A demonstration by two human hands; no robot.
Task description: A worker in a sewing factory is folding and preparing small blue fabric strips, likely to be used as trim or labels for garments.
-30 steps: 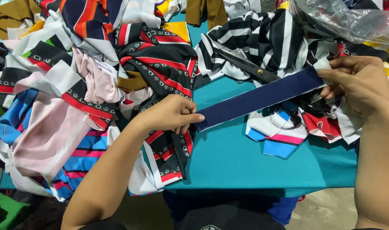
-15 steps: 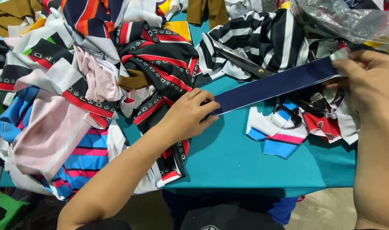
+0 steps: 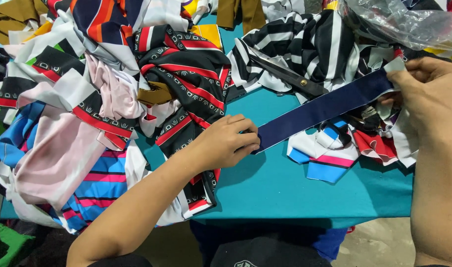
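Keep the navy strip (image 3: 325,108), running from centre to upper right above the teal surface (image 3: 305,193), taut and flat, left hand (image 3: 226,143) fingers pinching its lower end, right hand (image 3: 429,94) fingers gripping the upper, clear of the scissors (image 3: 290,76).

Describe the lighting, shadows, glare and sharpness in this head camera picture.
Head view: even overhead light; the left hand casts a soft shadow on the teal table; white glare on the clear plastic bag; the navy strip is sharp; mild softness toward the corners.
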